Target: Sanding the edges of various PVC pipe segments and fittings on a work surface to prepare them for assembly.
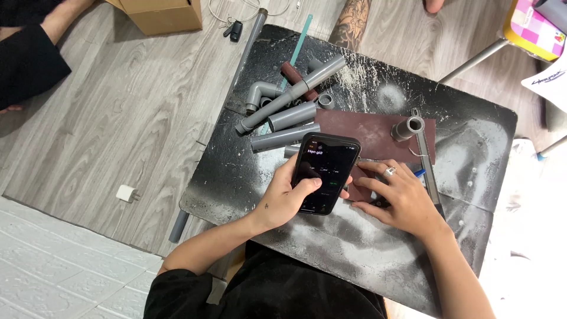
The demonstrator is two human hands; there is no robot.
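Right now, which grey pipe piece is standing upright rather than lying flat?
The short grey pipe stub on the brown sandpaper sheet, beyond the right hand. Its open end faces up; the other straight grey pipes lie on their sides.

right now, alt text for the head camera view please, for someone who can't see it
A person's left hand holds a black smartphone with a lit screen, while the right hand rests flat on reddish-brown sandpaper. Both are over a dusty black square table with grey plastic pipe pieces at its far side.

You're in a makeshift home workshop. Around the dusty black worktable (472, 153): grey pipe offcuts (292, 115) on it, wood-look flooring (118, 118) beneath, cardboard box (162, 15) beyond.
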